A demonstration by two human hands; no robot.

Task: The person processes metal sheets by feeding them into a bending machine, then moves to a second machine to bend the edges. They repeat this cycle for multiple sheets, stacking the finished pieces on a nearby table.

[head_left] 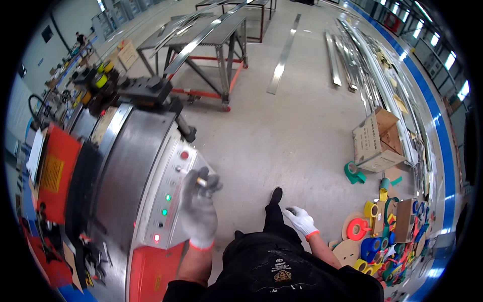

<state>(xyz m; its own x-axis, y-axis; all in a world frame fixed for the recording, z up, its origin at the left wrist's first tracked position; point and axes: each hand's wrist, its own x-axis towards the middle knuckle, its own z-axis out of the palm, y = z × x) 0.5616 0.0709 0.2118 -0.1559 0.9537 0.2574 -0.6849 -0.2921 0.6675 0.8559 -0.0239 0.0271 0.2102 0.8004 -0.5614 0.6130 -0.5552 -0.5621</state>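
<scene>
My left hand (pixel 198 204), in a grey-white glove with a red cuff, is raised in front of the machine's control panel (pixel 160 216). Its fingers are curled, and a short white-and-tan stick (pixel 202 181), cigarette-like in shape, pokes out between them. Lit green and red lamps and a red button show on the panel beside this hand; whether the hand touches the panel I cannot tell. My right hand (pixel 301 220), in a white glove, hangs beside my leg with its fingers loosely extended and nothing in it.
The orange-and-steel machine (pixel 132 166) fills the left side. Beyond it stands a wheeled metal table (pixel 216 38) bearing long strips. A metal strip (pixel 284 58) lies on the floor. At right are a cardboard box (pixel 370 143), coloured tape rolls (pixel 356 229) and long metal profiles (pixel 352 65).
</scene>
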